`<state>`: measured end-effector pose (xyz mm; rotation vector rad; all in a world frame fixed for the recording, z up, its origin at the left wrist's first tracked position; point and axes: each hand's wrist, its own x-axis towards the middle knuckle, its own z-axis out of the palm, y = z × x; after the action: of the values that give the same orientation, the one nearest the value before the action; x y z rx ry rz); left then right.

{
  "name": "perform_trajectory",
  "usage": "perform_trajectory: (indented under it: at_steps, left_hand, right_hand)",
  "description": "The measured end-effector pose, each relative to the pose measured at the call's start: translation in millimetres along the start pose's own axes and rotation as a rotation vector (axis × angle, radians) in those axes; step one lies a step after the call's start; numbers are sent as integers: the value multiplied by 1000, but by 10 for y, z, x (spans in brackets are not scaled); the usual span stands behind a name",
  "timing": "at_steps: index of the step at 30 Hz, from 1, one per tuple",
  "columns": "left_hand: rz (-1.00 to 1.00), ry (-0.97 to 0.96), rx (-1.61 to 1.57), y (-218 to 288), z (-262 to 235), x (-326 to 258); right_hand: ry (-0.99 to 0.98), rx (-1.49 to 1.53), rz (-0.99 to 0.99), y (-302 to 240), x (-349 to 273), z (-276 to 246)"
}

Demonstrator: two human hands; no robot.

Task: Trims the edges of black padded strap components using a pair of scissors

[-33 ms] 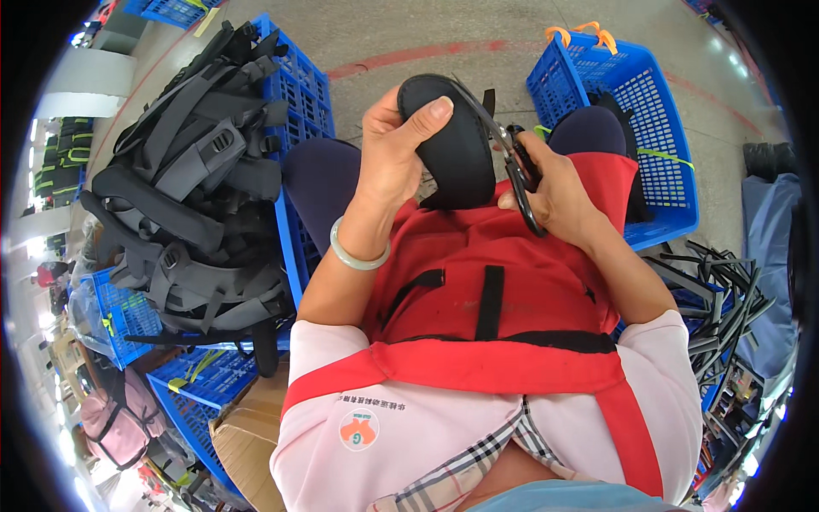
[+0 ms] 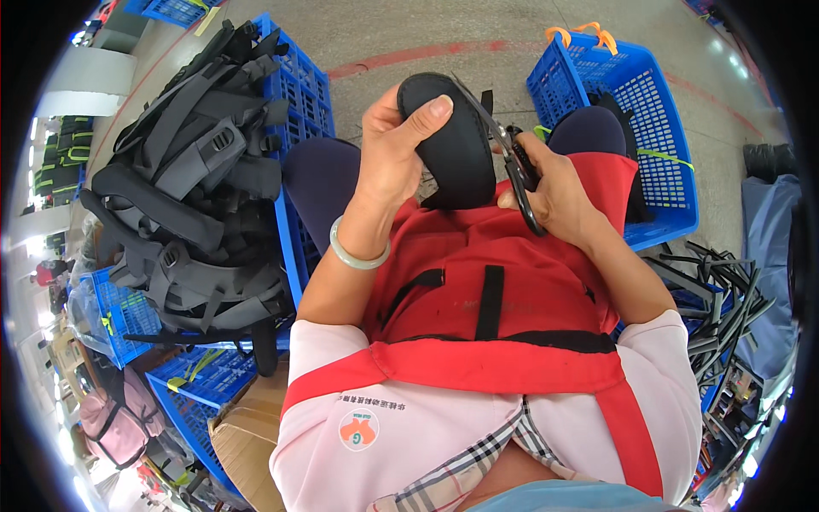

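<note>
My left hand (image 2: 397, 141) grips a black padded strap (image 2: 461, 158) near its rounded upper end, thumb lying across its face. The strap is curved and hangs over my lap, its lower end by the red apron (image 2: 512, 282). In my right hand (image 2: 554, 192) is a pair of scissors (image 2: 520, 175) with black handles. Their metal blades point up and left along the strap's right edge, and whether they touch it I cannot tell. A short black webbing end (image 2: 488, 101) shows just beyond the blades.
Dark grey straps with buckles (image 2: 192, 188) are heaped over a blue crate (image 2: 299, 94) on my left. Another blue crate (image 2: 674, 171) with orange ties stands to the right. Black strips (image 2: 717, 299) lie below it. A cardboard box (image 2: 247, 435) is at lower left.
</note>
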<state>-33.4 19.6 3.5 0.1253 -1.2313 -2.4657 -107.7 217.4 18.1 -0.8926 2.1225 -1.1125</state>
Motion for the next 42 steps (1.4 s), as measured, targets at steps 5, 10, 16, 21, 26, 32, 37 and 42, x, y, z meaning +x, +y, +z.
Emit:
perform_trajectory:
  at_steps: [5,10,16,21,26,32,37,42]
  left_hand:
    - [4,-19,-2,24,-9,-23]
    - [-18,-9,-26,9,10,-31]
    - [-11,-14,-13,9,25,-39]
    - [-3,-3,-66,13,67,-44]
    - [2,-2,-50,5,21,-29]
    - [-1,-22,7,-35,53,-71]
    - [-14,-55,47,-94,117,-88]
    - [-22,-179,113,-137,236,-113]
  right_hand:
    - [-30,97,-25,20,-14,-26]
    - [-21,27,-44,23,-40,-24]
    - [-73,132,-25,98,-49,-31]
    - [-8,77,-93,76,-58,22]
    - [-10,179,-34,146,-44,64]
    - [-43,76,18,-4,-116,-125]
    - [-44,27,41,-3,-228,-286]
    - [-57,-121,62,-91,-347,-508]
